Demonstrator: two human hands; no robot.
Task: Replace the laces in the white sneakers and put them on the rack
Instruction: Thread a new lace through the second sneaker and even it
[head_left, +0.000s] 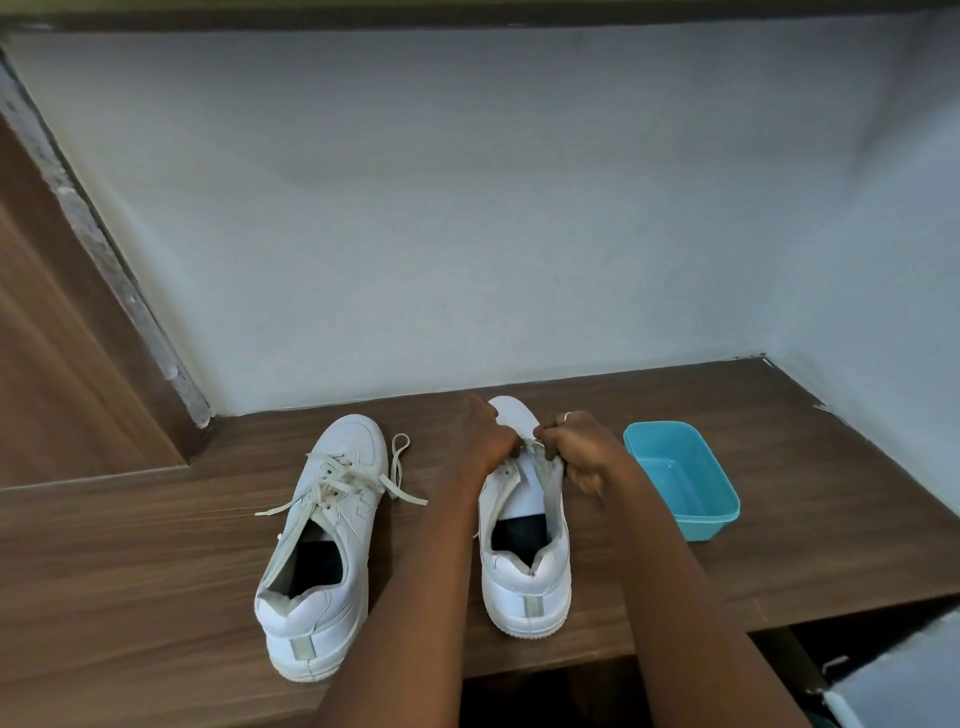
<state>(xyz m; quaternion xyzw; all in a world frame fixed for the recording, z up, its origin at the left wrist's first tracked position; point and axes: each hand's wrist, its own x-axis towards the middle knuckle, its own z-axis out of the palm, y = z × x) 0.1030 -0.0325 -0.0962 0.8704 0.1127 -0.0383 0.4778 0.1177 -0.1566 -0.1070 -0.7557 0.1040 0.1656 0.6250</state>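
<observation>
Two white sneakers stand side by side on a wooden shelf, heels towards me. The left sneaker (322, 540) carries loose off-white laces (343, 483) that trail onto the wood. Over the right sneaker (524, 551) both my hands work near the toe end of the eyelets. My left hand (485, 439) grips the shoe's upper by the tongue. My right hand (584, 449), with a ring on one finger, pinches a bunched greyish lace (540, 457) at the eyelets. The toe of the right sneaker shows between my hands.
A light blue plastic tub (680, 478), with nothing in it, sits right of the right sneaker. The wooden shelf (156, 561) meets a pale wall (467, 208) behind and a wooden panel at the left. Its front edge drops off at the lower right.
</observation>
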